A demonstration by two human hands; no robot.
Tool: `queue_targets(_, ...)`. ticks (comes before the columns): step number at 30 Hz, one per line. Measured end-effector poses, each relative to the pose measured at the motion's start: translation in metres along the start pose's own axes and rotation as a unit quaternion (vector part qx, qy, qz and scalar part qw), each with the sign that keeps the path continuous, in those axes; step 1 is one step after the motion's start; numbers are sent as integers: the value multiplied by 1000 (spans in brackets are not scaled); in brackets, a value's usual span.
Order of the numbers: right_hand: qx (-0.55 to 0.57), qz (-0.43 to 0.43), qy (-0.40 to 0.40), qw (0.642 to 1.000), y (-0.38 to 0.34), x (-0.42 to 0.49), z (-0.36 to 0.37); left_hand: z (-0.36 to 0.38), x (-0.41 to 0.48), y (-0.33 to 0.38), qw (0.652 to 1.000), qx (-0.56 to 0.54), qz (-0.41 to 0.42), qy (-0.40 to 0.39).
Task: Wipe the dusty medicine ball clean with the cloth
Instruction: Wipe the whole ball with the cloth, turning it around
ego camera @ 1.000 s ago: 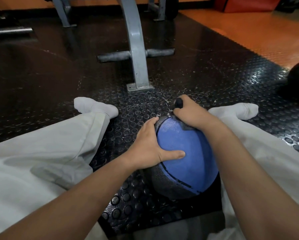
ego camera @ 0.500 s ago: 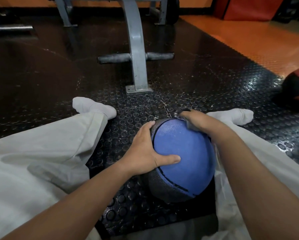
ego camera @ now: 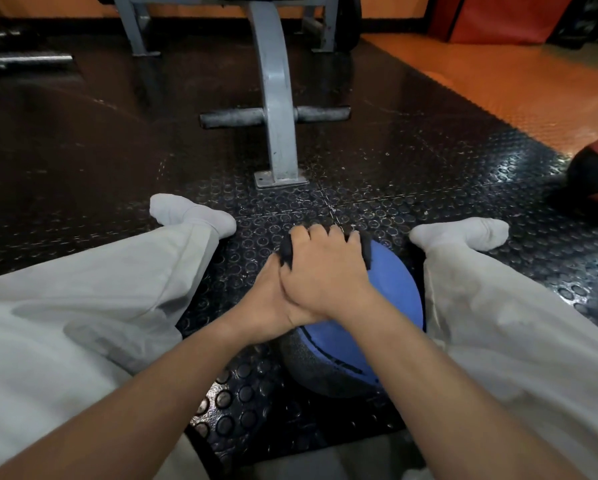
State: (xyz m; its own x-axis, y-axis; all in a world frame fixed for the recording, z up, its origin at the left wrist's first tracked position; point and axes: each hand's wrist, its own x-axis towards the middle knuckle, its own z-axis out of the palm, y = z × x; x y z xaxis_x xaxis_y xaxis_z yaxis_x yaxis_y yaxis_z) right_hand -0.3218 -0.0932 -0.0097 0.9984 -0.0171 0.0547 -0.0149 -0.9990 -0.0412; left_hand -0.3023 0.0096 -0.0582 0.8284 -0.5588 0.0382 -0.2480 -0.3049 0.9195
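Observation:
The blue and black medicine ball point(ego camera: 394, 299) sits on the black studded floor mat between my outstretched legs. My right hand point(ego camera: 325, 271) lies over its upper left side with fingers spread, holding a dark cloth point(ego camera: 366, 251) down against it. Bits of the cloth show between the fingers and by the thumb. My left hand point(ego camera: 266, 306) grips the ball's left side and is partly covered by my right hand.
A grey bench frame point(ego camera: 276, 98) with a foot plate stands just beyond my feet. A red and black ball point(ego camera: 595, 171) rests at the right by the orange floor point(ego camera: 498, 84). A barbell point(ego camera: 23, 60) lies at the far left. My socked feet point(ego camera: 190, 213) flank the ball.
My right hand slid with the cloth from the ball's far right side across the top to the left, and now overlaps my left hand. The left hand stayed on the ball.

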Motion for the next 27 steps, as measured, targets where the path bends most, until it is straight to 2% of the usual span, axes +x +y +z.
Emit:
queue_targets(4, 128, 23, -46, 990, 31, 6, -14, 2, 0, -2, 999, -17, -36, 10)
queue_targets(6, 252, 79, -68, 962, 57, 6, -16, 6, 0, 6, 999, 14, -49, 4)
queue_targets(8, 385, 151, -77, 907, 84, 7, -15, 10, 1, 12, 997, 56, -61, -11)
queue_targets(12, 526, 270, -87, 802, 126, 9, 8, 15, 6, 18, 994, 82, -63, -22)
queue_targets(15, 636, 323, -91, 695, 146, -2, 36, 9, 11, 16, 994, 77, -76, -35)
queue_targets(18, 696, 355, -93, 617, 151, -20, 61, -2, 12, 10, 995, 38, -84, -33)
queue_targets(20, 701, 377, -107, 596, 147, -28, 77, -7, 12, 2, 994, -30, -101, 7)
queue_targets(22, 708, 382, -107, 584, 138, -30, 81, -11, 9, -9, 978, -111, -163, 66)
queue_targets(25, 695, 384, -114, 597, 125, -25, 82, -12, -8, -29, 920, -262, -272, 102)
queue_targets(27, 688, 390, -109, 602, 115, -20, 80, -14, -18, -37, 886, -325, -312, 106)
